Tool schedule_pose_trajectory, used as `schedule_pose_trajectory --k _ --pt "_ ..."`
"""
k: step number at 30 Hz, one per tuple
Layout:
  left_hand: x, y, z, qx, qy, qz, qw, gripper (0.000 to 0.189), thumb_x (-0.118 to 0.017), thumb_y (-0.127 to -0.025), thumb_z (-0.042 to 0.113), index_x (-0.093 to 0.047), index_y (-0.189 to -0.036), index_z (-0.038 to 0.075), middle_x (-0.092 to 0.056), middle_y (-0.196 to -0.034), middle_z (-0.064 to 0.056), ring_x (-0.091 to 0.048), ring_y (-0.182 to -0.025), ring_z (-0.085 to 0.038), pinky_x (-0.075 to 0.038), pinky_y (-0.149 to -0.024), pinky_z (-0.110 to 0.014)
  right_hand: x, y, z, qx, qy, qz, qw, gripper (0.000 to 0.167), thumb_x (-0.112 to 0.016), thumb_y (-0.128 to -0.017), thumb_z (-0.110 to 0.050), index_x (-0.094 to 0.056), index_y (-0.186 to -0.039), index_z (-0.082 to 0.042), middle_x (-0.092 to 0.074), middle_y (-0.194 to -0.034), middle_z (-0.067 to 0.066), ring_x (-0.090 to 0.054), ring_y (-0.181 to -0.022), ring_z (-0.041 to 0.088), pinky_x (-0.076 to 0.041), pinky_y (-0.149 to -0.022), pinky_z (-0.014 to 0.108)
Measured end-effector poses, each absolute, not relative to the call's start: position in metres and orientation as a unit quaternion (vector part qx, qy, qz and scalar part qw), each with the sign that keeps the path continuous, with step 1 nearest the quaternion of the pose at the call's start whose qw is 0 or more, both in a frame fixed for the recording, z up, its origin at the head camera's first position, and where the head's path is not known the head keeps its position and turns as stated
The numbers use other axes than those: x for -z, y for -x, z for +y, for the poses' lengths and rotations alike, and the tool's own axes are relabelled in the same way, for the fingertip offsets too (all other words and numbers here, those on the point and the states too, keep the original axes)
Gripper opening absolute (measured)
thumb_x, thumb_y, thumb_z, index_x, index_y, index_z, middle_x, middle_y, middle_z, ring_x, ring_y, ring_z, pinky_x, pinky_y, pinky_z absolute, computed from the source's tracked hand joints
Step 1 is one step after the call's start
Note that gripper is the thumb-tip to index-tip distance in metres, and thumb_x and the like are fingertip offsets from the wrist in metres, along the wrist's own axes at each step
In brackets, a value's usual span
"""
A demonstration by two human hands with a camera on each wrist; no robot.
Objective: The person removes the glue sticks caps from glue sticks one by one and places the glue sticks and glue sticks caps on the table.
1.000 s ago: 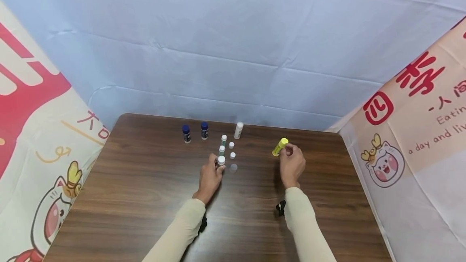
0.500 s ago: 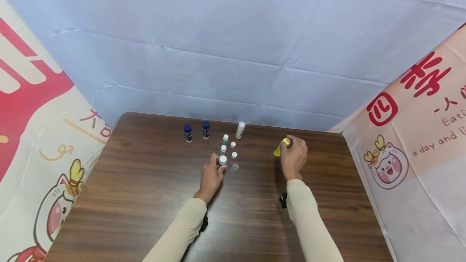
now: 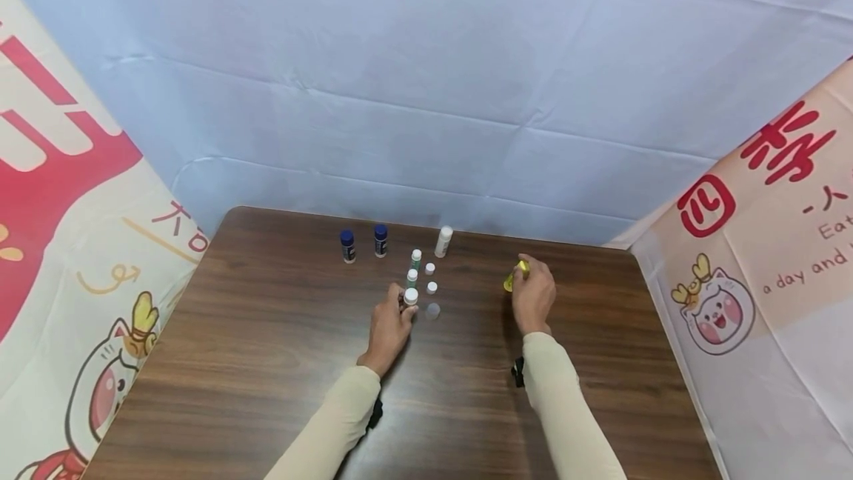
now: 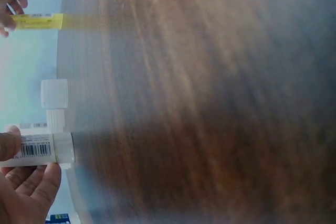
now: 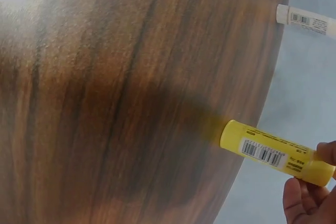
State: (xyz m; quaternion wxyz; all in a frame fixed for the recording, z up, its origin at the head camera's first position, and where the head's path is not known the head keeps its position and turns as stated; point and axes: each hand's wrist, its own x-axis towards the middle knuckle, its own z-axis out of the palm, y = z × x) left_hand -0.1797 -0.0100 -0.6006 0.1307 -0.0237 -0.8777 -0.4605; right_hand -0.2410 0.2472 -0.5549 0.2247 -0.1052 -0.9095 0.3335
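Note:
My left hand [image 3: 389, 328] holds a white glue stick [image 4: 37, 149] by its labelled body, thumb on one side and fingers on the other. It stands upright on the table, nearest me in a row with two green-labelled sticks [image 3: 412, 280]. Right of the row sit two small white caps [image 3: 432, 287] and a larger translucent cap [image 3: 433, 310]. Over to the right, my right hand [image 3: 534, 298] grips the top end of a yellow glue stick [image 5: 268, 150] between thumb and fingers. Its base is at the tabletop, and the hand covers much of it in the head view.
Two dark-blue-capped sticks [image 3: 348, 247] stand at the back left of the wooden table [image 3: 266, 361]. Another white stick [image 3: 443, 241] stands near the back edge. Pale cloth [image 3: 426, 95] hangs behind the table, and printed sheets [image 3: 720, 302] flank it.
My right fingers have moved up and over the yellow glue stick's top, covering more of it. My left hand keeps its hold on the white one. The head view has shifted slightly.

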Motion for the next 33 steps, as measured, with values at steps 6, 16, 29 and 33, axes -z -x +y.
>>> schedule_pose_trajectory --k 6,16,29,33 --pt "0.601 0.179 -0.008 0.458 0.019 -0.879 0.135 0.029 -0.075 -0.083 0.009 -0.051 -0.099 0.009 -0.07 -0.088 -0.008 -0.066 -0.078 -0.022 -0.052 -0.066 -0.041 0.559 0.238 0.246 -0.334 0.091 -0.907 0.24 0.025 -0.068 -0.091 -0.01 -0.068 -0.116 -0.007 -0.065 -0.107 0.019 -0.06 -0.092 0.036 -0.046 -0.081 0.051" --pt "0.601 0.178 -0.009 0.46 0.021 -0.877 0.133 0.028 -0.074 -0.085 0.01 -0.05 -0.099 0.009 -0.07 -0.09 -0.009 -0.066 -0.08 -0.022 -0.052 -0.067 -0.042 0.563 0.227 0.236 -0.339 0.068 -0.905 0.25 0.027 -0.07 -0.089 -0.011 -0.069 -0.116 -0.007 -0.065 -0.105 0.018 -0.061 -0.089 0.034 -0.048 -0.077 0.049" --pt "0.601 0.178 -0.009 0.465 0.023 -0.876 0.129 0.028 -0.073 -0.086 0.01 -0.049 -0.1 0.009 -0.07 -0.092 -0.01 -0.067 -0.08 -0.022 -0.053 -0.068 -0.041 0.566 0.207 0.223 -0.338 0.035 -0.907 0.247 0.028 -0.068 -0.091 -0.017 -0.068 -0.117 -0.008 -0.065 -0.1 0.015 -0.06 -0.086 0.033 -0.048 -0.074 0.048" --pt "0.601 0.178 -0.009 0.465 0.024 -0.875 0.132 0.028 -0.073 -0.085 0.009 -0.049 -0.1 0.009 -0.07 -0.093 -0.01 -0.067 -0.082 -0.022 -0.053 -0.069 -0.041 0.567 0.204 0.221 -0.345 0.033 -0.905 0.249 0.028 -0.068 -0.09 -0.015 -0.068 -0.117 -0.01 -0.064 -0.1 0.014 -0.059 -0.085 0.031 -0.048 -0.073 0.047"
